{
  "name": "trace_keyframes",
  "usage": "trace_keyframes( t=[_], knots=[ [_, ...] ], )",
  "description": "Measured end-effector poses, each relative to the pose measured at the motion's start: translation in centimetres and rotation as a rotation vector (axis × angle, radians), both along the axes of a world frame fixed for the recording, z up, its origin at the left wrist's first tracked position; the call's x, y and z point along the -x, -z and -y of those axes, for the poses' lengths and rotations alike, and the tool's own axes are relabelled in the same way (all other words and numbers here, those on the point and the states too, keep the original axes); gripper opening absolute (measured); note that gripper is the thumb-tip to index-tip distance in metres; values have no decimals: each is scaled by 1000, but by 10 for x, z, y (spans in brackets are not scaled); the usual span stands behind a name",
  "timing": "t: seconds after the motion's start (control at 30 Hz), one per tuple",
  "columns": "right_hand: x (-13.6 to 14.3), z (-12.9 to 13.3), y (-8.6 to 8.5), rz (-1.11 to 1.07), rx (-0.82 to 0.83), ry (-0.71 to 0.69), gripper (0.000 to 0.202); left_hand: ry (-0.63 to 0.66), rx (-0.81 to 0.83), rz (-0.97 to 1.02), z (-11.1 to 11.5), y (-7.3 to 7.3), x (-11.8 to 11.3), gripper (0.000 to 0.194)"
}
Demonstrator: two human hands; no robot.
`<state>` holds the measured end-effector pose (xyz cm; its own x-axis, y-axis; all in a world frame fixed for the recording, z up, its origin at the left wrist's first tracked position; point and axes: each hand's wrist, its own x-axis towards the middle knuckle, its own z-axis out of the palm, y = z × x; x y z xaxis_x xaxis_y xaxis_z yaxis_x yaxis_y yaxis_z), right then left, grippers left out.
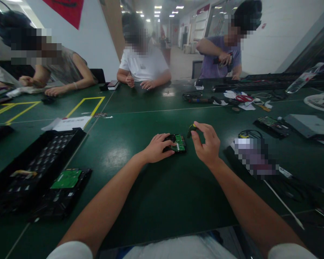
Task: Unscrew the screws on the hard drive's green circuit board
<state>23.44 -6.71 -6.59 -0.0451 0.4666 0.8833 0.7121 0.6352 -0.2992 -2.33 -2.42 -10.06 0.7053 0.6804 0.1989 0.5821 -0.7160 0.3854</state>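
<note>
My left hand (158, 147) lies across a hard drive (180, 143), its thumb at the near edge and its fingers over the green circuit board and far side. The drive sits flat on the green table, partly hidden by that hand. To the right of it, my right hand (207, 142) is raised a little, thumb and fingers pinching a short dark screwdriver-like tool (190, 131) with a yellow part near the top. The tool's lower end points down beside the drive and appears apart from it; its tip is too small to make out.
At left stand a black slotted tray (40, 158) and another hard drive (66, 180). On the right lie a phone-like object (253, 158), cables (299, 183), a third drive (271, 126) and a grey metal box (310, 126). Three people sit across the table; one holds a power tool (223, 61).
</note>
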Motion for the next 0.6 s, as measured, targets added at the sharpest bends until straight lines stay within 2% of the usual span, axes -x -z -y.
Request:
trace_keyframes(
  t=[0.27, 0.5, 0.6],
  knots=[
    [2, 0, 1, -94, -10, -2, 35, -3, -4, -2, 0, 1, 0, 39],
    [0, 1, -3, 10, -22, -14, 36, 1, -4, 3, 0, 0, 0, 39],
    [1, 2, -2, -9, -13, 1, 35, -3, -4, 8, 0, 1, 0, 39]
  ],
)
